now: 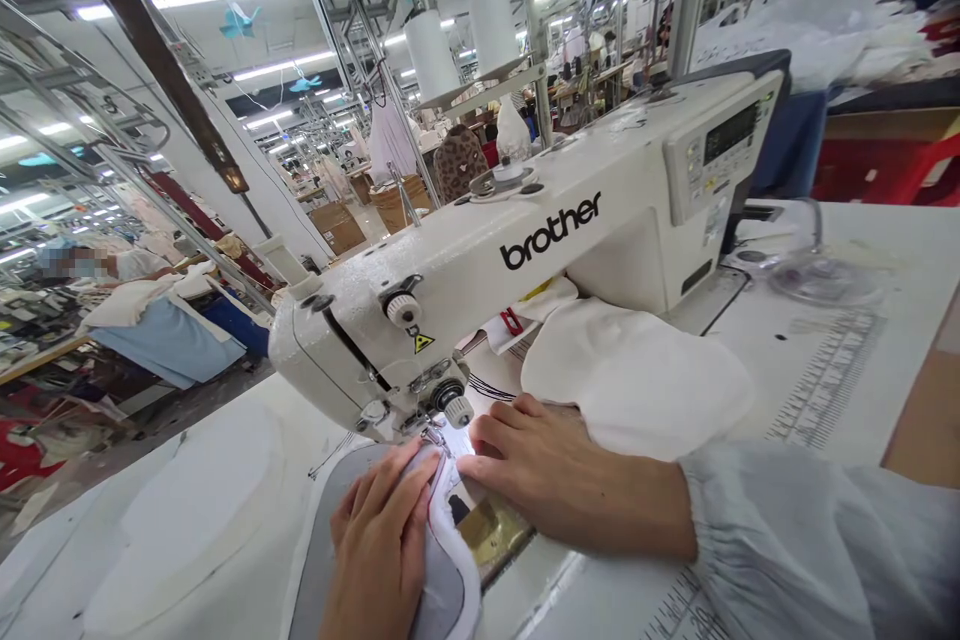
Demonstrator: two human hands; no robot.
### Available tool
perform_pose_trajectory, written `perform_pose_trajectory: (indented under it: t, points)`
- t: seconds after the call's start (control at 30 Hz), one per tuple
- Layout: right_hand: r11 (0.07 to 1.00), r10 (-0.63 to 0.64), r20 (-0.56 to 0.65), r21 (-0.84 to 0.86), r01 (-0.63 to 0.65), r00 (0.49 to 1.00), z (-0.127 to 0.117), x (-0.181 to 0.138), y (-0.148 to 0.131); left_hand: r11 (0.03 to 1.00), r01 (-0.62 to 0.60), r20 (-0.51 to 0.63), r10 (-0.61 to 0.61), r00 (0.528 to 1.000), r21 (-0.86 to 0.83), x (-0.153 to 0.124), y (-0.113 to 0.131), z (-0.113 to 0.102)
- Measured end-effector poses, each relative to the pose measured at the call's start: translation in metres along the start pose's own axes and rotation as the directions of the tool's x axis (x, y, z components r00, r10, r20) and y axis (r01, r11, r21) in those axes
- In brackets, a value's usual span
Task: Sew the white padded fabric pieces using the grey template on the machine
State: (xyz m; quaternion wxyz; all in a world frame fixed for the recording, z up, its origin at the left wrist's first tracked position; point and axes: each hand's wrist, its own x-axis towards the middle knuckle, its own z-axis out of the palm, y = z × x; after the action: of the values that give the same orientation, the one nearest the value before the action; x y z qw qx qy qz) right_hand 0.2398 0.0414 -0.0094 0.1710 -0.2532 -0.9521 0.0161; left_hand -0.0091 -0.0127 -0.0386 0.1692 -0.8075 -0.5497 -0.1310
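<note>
Hands: left hand [382, 545], right hand [555, 480] flat, pressing grey panel [450, 588] | long axis toward needle [439, 437]

White table [757, 345] carries sewing machine [555, 220], white fabric [637, 380], grey piece [315, 560].

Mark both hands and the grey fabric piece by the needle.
left hand [382, 545]: head view, on the back of the hand.
right hand [559, 480]: head view, on the back of the hand, behind the knuckles.
grey fabric piece [444, 592]: head view, on the grey face beside its white edge.
</note>
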Motion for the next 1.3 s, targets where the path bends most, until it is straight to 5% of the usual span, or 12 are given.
perform_pose_trajectory:
  t: [0.43,0.7,0.93,1.3]
  points:
    - [1.0,0.011,0.008,0.018,-0.011,1.0,0.001,-0.001,-0.001,0.995,0.017,0.075,-0.01,0.997,-0.103,0.006,0.0,-0.012]
    - [0.999,-0.018,-0.052,0.044,0.02,0.998,-0.001,-0.001,-0.001,0.999,-0.031,-0.012,0.03,0.999,-0.012,0.001,0.001,-0.005]
    - [0.993,-0.082,-0.108,0.078,0.091,0.991,-0.004,-0.007,-0.002,0.964,0.266,-0.111,-0.261,0.959,0.028,0.0,0.043,0.001]
    - [0.975,-0.172,-0.037,0.134,0.176,0.984,-0.011,-0.01,-0.005,0.96,0.276,-0.121,-0.28,0.952,-0.044,-0.001,0.043,0.01]
